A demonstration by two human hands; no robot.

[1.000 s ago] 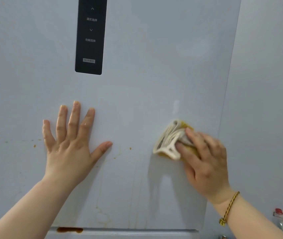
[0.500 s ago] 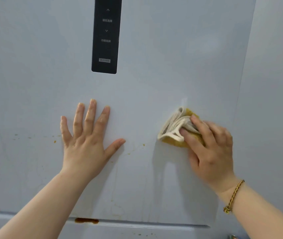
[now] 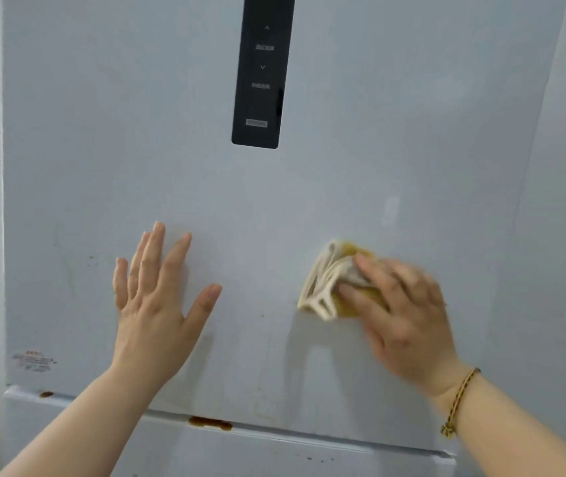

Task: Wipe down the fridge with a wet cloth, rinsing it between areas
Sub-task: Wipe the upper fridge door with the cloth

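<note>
upper door half wiped, the bottom edge not yet touched

the right hand [image 3: 402,315] grips a bunched cream and yellow cloth [image 3: 326,280], thumb and fingers curled over it, and presses it against the upper fridge door [image 3: 102,132], low down and toward the door's right edge. the hand is motion-blurred, so i judge it is mid-stroke. the left hand [image 3: 157,304] lies flat on the same door, left of centre, with fingers straight and spread and holding nothing; it looks like a brace.

what seems done: the door above the cloth, around the black control panel [image 3: 261,74] at the top centre, shows no marks, though whether that part has been wiped or was simply clean cannot be told.

what is left, as far as can be seen: a brown spill [image 3: 210,422] sits on the door's bottom edge near the middle, and a smaller brown drop [image 3: 46,394] at the bottom left corner. faint drip streaks [image 3: 264,356] run down between the two hands toward that edge, and a few specks [image 3: 90,257] dot the left side. the lower door [image 3: 274,456] carries more small specks near its top edge. a printed sticker [image 3: 33,359] near the bottom left corner needs care with a wet cloth.

the cloth already shows yellow staining, so a rinse probably comes before the bottom edge. no sink or water is in view. i judge the task well short of complete.
</note>
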